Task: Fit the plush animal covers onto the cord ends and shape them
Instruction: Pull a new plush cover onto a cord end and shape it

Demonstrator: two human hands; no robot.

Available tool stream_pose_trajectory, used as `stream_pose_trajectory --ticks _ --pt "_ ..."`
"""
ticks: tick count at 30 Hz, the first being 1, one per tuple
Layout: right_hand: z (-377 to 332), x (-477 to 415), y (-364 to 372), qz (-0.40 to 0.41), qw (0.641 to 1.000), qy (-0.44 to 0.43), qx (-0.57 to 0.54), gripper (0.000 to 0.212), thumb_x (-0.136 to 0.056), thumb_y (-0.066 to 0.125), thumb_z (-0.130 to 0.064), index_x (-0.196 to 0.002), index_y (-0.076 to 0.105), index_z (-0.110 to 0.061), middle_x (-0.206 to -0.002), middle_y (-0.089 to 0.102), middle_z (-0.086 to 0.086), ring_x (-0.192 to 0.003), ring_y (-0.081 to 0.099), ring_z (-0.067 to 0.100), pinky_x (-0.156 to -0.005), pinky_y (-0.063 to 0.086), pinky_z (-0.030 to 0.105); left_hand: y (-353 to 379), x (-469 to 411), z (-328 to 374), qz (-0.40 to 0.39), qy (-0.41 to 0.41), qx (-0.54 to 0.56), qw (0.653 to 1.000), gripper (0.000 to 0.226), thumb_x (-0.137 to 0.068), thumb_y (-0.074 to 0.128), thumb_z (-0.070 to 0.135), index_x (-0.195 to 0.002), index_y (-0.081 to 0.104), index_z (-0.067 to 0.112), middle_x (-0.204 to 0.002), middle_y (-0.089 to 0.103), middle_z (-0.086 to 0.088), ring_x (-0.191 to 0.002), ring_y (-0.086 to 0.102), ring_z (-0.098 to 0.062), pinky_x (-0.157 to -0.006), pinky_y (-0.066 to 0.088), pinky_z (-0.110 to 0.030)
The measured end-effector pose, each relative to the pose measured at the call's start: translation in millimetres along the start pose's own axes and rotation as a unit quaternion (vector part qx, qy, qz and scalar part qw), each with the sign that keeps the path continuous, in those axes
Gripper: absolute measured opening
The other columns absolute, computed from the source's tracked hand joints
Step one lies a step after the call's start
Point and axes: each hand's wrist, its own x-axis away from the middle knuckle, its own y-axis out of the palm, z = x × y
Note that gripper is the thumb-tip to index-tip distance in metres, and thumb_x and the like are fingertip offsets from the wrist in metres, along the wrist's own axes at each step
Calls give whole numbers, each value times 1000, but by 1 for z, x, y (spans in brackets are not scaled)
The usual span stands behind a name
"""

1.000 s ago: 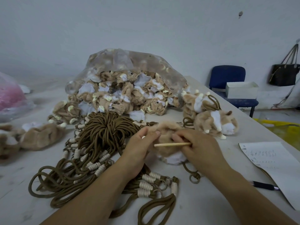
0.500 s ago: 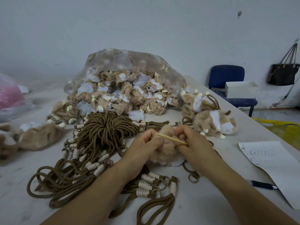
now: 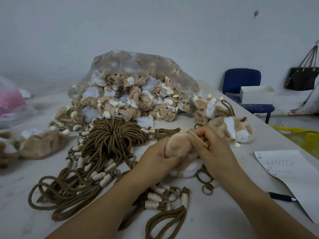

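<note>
Two shaped plush animals (image 3: 229,130) sit at the right edge of the table (image 3: 215,221), a bagful of covers (image 3: 131,104) and a heap of cords (image 3: 110,135) waiting — most work remains, we judge — as our left hand (image 3: 155,159) grips one cover (image 3: 177,144) mid-table and our right hand (image 3: 214,149) pinches a stick (image 3: 197,138) against it.

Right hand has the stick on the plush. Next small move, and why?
Probably tilt the stick and press its far end into the plush cover to push the shape out. The right hand pinches the stick, which lies slanted across the cover's tan top with its far end exposed. The left hand grips the cover steady.
</note>
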Motion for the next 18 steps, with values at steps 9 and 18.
stream_pose_trajectory --ticks 9,18 --pt "-2 7 4 -49 963 -91 249 40 -93 13 -65 -76 33 -35 -68 40 -12 -59 45 7 -48 31 21 -10 -3 -2 233 -66 13 970 15 -83 69 42 -96 63 37 -85 67 22 -80 60 11 -59 42 -8" --pt "-1 9 21 -49 931 -136 336 52 -98 14 -52 -85 56 -25 -76 52 -8 -60 55 13 -46 44 33 -2 -2 -3 226 -71 -90 967 18 -82 60 45 -93 50 35 -87 61 11 -79 59 -8 -68 53 -40"
